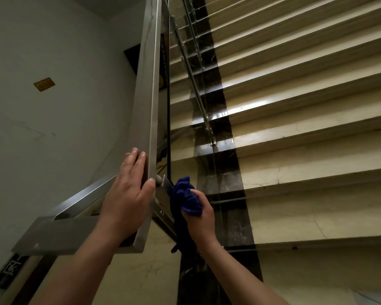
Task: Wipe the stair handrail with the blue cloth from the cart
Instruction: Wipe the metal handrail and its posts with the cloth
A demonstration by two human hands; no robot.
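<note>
A flat stainless-steel handrail (149, 84) rises from the lower middle to the top of the head view, above a glass balustrade panel. My left hand (129, 194) lies on the rail's lower end, fingers flat on top and thumb hooked round its right edge. My right hand (199, 213) is closed on a bunched blue cloth (185, 195). The cloth presses against the metal bracket and glass edge just right of the rail, and part of it hangs down below my wrist. The cart is not in view.
The rail turns at a corner (75, 235) and runs off to the left along a white wall (42, 128). Cream stone steps (306, 133) with a dark marble strip (220, 150) climb on the right behind the glass.
</note>
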